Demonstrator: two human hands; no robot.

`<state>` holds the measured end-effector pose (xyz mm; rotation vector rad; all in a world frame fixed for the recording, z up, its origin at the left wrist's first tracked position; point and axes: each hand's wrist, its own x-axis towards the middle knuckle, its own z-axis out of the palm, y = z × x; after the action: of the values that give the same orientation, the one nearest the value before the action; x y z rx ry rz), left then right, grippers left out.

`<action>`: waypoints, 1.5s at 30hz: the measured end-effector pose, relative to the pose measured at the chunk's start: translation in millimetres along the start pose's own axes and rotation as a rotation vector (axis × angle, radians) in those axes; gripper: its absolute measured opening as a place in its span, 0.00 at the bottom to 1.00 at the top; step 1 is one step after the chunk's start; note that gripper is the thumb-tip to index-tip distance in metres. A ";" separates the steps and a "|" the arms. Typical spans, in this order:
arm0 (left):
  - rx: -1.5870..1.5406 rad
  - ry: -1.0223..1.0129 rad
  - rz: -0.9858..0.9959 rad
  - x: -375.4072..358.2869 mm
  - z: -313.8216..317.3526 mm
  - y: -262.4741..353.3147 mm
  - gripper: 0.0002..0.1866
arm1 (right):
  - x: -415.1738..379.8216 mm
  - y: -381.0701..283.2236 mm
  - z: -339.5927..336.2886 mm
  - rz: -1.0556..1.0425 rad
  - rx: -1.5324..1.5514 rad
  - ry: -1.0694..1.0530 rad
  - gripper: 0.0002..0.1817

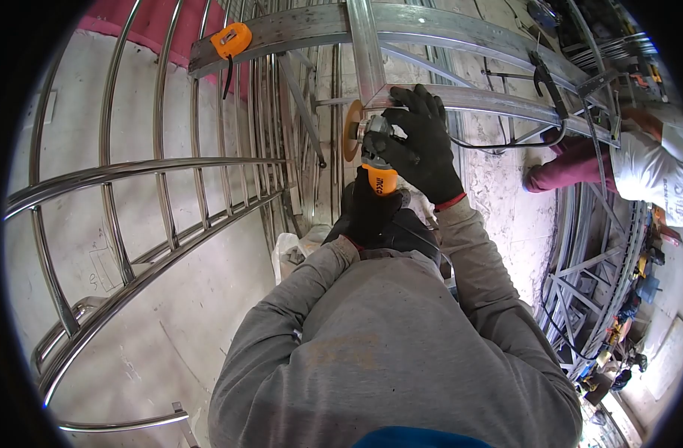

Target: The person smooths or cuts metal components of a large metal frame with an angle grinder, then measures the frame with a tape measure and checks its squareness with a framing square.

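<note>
An orange and grey angle grinder [379, 178] is upright in front of my body, its brown disc [352, 131] on the left, close to a joint of the steel tube frame [367, 52]. My left hand [367, 209], in a black glove, wraps around the lower body of the tool. Higher up, my right hand [429, 149], gloved too, has its thumb and palm around the grinder's grey head. Its fingertips reach to the frame's near tube [491, 100].
An orange tape measure [232, 39] lies on the frame's far beam. Shiny railings [162, 172] line the left side. A black electrode holder [548, 86] hangs on the frame at right, its cable looping below. Another person [647, 168] is at the right, near steel trusses [591, 276].
</note>
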<state>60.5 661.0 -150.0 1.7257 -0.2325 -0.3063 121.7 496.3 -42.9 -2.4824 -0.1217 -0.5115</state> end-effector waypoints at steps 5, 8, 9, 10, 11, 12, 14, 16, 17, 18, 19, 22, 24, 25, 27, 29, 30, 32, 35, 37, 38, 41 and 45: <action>-0.002 0.009 -0.024 -1.2 0.5 -2.0 0.30 | -0.8 0.1 0.4 -0.005 0.016 0.013 0.24; -0.015 0.004 -0.056 -0.5 0.2 2.1 0.29 | -0.3 -1.0 -0.4 -0.002 0.047 0.024 0.23; -0.014 0.004 -0.056 -1.1 0.3 -0.7 0.29 | 0.0 -1.4 -0.9 -0.003 0.045 0.026 0.23; -0.061 -0.008 -0.059 -1.6 0.1 -3.6 0.32 | 0.2 -1.7 -1.1 -0.003 0.045 0.028 0.23; -0.108 -0.021 -0.062 -2.0 0.1 -6.5 0.35 | 0.2 -2.0 -1.1 -0.003 0.045 0.028 0.23; -0.109 -0.021 -0.062 -1.4 0.5 -8.9 0.35 | 0.4 -2.0 -1.2 -0.002 0.046 0.030 0.23; 0.096 -0.006 -0.075 -0.3 1.1 -14.1 0.35 | 0.4 -2.1 -1.4 0.000 0.049 0.032 0.23; 0.054 -0.012 -0.108 0.6 -1.8 2.9 0.36 | 0.7 -2.5 -3.0 0.003 0.062 0.026 0.23; 0.012 -0.018 -0.140 1.6 -3.2 11.9 0.36 | 0.7 -2.4 -2.9 0.004 0.062 0.026 0.23; 0.013 -0.018 -0.140 1.3 -3.0 10.8 0.36 | 0.5 -2.3 -2.5 -0.002 0.074 0.038 0.23; 0.008 -0.015 -0.146 0.9 -2.8 9.7 0.36 | 0.3 -2.2 -2.0 -0.008 0.087 0.050 0.23; 0.006 0.002 -0.119 0.3 -1.3 6.8 0.35 | 0.3 -1.5 -0.9 -0.020 0.084 0.065 0.23; 0.008 0.017 -0.086 0.4 -1.1 6.2 0.34 | 0.8 -0.7 -1.4 -0.019 0.085 0.057 0.23; -0.006 0.009 -0.074 0.9 -1.6 6.4 0.34 | 1.1 -0.6 -1.6 -0.019 0.085 0.049 0.24; -0.020 0.000 -0.064 0.8 -2.3 6.9 0.34 | 2.5 -1.6 -2.0 -0.009 0.061 0.035 0.24; -0.063 -0.041 -0.140 0.4 -2.7 7.5 0.29 | 3.6 -3.2 -2.0 0.001 0.037 0.022 0.24; -0.063 -0.041 -0.140 0.7 -3.3 8.2 0.29 | 3.7 -4.0 -1.6 0.003 0.042 0.028 0.24; -0.009 -0.032 -0.081 1.7 -4.3 9.4 0.29 | 4.1 -4.3 -1.7 0.004 0.047 0.034 0.24; 0.007 -0.024 -0.067 0.9 -3.4 3.4 0.29 | 3.0 -3.6 -1.8 0.009 0.085 0.038 0.23; -0.111 -0.071 -0.157 -0.1 -8.6 12.3 0.30 | 2.7 -3.1 -1.0 0.005 0.059 0.042 0.23; -0.229 -0.117 -0.248 -0.1 -10.6 16.7 0.30 | 2.1 -2.9 -1.2 0.005 0.059 0.043 0.23; -0.358 -0.088 -0.132 -9.4 7.8 -35.5 0.29 | 2.3 -4.2 -2.5 0.003 0.079 0.047 0.23; 0.016 0.041 0.028 -1.1 -0.9 0.3 0.27 | 2.6 0.3 -0.5 -0.007 0.054 0.034 0.24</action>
<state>59.7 662.1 -149.5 1.7412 -0.2298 -0.2493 123.9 495.7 -41.6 -2.4201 -0.1296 -0.5458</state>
